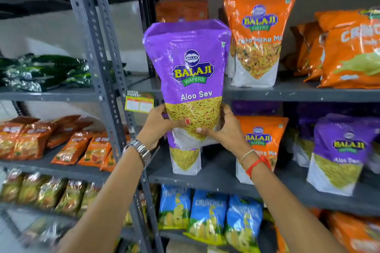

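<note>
A tall purple Aloo Sev snack bag (189, 63) is held upright in front of grey metal shelves, its top at the height of the upper shelf. My left hand (158, 123) grips its lower left side, thumb across the front. My right hand (222, 129) cups its lower right corner, fingers curled round the side and thumb on the front. A metal watch sits on my left wrist; red thread and a thin band circle my right wrist.
An upper shelf (298, 93) bears an orange Tikha Mitha Mix bag (257, 33) and orange packs (349, 51). On the middle shelf (222, 174) stand another Aloo Sev bag (185, 160), an orange bag (261, 135) and a purple bag (339, 154). Blue chip bags (207, 215) sit below. A slotted grey upright (98, 51) stands left.
</note>
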`<state>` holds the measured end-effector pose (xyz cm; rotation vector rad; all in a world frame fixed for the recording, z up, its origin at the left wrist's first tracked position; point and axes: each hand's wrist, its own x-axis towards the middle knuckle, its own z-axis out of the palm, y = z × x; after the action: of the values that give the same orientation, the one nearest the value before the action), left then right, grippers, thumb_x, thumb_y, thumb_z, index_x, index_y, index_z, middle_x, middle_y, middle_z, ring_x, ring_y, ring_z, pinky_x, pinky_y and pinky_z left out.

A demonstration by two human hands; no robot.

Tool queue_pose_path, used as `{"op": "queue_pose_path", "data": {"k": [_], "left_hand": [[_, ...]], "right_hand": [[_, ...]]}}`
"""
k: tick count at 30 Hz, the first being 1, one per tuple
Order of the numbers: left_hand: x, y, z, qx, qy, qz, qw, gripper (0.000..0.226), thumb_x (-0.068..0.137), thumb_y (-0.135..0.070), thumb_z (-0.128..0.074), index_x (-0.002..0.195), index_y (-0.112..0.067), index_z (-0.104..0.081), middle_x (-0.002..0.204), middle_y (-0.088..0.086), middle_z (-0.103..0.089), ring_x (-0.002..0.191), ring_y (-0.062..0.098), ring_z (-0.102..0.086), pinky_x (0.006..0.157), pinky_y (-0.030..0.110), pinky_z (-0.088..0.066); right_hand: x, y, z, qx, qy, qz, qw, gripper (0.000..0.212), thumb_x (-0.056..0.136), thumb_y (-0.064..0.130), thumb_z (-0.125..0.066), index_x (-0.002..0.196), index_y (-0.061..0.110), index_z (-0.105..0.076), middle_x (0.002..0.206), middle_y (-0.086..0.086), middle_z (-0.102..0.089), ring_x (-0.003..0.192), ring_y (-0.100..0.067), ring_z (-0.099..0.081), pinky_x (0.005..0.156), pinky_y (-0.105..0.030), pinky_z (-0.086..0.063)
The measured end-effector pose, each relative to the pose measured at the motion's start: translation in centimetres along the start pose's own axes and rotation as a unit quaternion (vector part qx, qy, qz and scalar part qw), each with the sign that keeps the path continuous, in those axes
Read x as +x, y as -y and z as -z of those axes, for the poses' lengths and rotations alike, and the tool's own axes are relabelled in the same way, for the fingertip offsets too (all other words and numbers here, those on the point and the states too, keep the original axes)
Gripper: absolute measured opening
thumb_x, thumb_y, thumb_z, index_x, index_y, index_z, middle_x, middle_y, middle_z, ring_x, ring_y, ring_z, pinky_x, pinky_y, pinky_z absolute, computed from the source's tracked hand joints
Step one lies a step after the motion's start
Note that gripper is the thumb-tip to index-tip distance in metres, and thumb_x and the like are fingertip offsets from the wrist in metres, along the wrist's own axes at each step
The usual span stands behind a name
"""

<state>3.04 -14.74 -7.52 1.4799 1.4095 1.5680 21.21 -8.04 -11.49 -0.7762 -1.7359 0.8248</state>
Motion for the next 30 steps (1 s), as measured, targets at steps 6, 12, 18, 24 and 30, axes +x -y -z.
{"op": "queue_pose_path", "data": {"k": [6, 12, 18, 24, 30], "left_hand": [[-4.4, 7.9, -3.5, 0.056, -0.074, 0.048, 0.995, 0.050, 0.050, -0.010, -0.086, 0.094, -0.012, -0.062, 0.089, 0.003, -0.068, 0.073, 0.005, -0.062, 0.070, 0.026, -0.053], [-6.4, 13.9, -7.4, 0.118, -0.143, 0.060, 0.981, 0.057, 0.045, -0.015, -0.087, 0.095, -0.002, -0.061, 0.091, 0.009, -0.055, 0.074, 0.017, -0.053, 0.063, 0.013, -0.046], [-5.7, 17.6, -10.6, 0.141, -0.176, 0.114, 0.968, 0.057, 0.049, -0.027, -0.086, 0.094, -0.005, -0.059, 0.094, 0.006, -0.054, 0.084, 0.025, -0.057, 0.070, 0.033, -0.045], [-3.2, 20.0, -12.8, 0.160, -0.202, 0.181, 0.949, 0.061, 0.052, -0.041, -0.083, 0.096, -0.004, -0.060, 0.099, 0.011, -0.062, 0.078, 0.023, -0.054, 0.070, 0.032, -0.042], [-1.6, 21.7, -14.7, 0.176, -0.218, 0.181, 0.943, 0.063, 0.052, -0.035, -0.084, 0.100, -0.004, -0.058, 0.105, 0.010, -0.060, 0.086, 0.027, -0.057, 0.075, 0.033, -0.044]], "right_hand": [[-5.0, -6.9, -0.1, 0.003, 0.060, -0.082, 0.995, 0.082, 0.059, 0.023, -0.088, 0.124, 0.021, -0.040, 0.117, 0.005, -0.060, 0.114, -0.013, -0.057, 0.098, -0.034, -0.048], [-7.1, -12.7, -0.8, 0.011, 0.069, -0.145, 0.987, 0.090, 0.060, 0.010, -0.086, 0.133, 0.013, -0.034, 0.128, -0.007, -0.052, 0.124, -0.022, -0.048, 0.104, -0.041, -0.043], [-6.3, -17.2, -0.7, 0.018, 0.096, -0.186, 0.978, 0.091, 0.062, 0.008, -0.085, 0.137, 0.014, -0.034, 0.131, -0.008, -0.053, 0.123, -0.021, -0.049, 0.104, -0.037, -0.046], [-4.4, -19.9, -0.4, 0.069, 0.100, -0.194, 0.973, 0.093, 0.070, -0.012, -0.073, 0.145, 0.009, -0.023, 0.129, 0.001, -0.043, 0.119, -0.009, -0.041, 0.074, 0.004, -0.040], [-3.5, -23.2, -0.9, 0.069, 0.081, -0.213, 0.971, 0.085, 0.075, -0.014, -0.066, 0.144, 0.017, -0.028, 0.131, 0.003, -0.048, 0.122, -0.010, -0.044, 0.093, -0.007, -0.045]]}}
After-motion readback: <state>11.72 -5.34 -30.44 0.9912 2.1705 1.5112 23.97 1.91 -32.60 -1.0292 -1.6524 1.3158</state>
